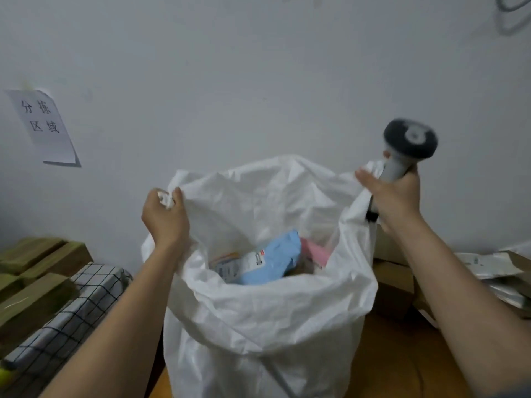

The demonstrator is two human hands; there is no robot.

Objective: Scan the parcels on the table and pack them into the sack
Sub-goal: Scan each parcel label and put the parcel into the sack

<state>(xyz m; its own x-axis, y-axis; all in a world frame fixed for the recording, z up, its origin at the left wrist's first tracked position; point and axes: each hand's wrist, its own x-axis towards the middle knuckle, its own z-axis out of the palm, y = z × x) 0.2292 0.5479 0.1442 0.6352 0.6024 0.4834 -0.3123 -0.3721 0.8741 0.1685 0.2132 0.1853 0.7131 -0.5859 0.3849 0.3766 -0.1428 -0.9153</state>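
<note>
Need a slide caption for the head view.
Left hand grips the white sack rim; right hand holds the scanner; parcels inside.

A plain pale grey wall (258,67) fills the back of the room, evenly and softly lit. A white paper sign (43,126) with black handwritten characters hangs on it at the left, its lower edge curling away, and a loop of grey cable (510,15) shows at the top right corner. A brown wooden counter (402,354) lies below.
</note>
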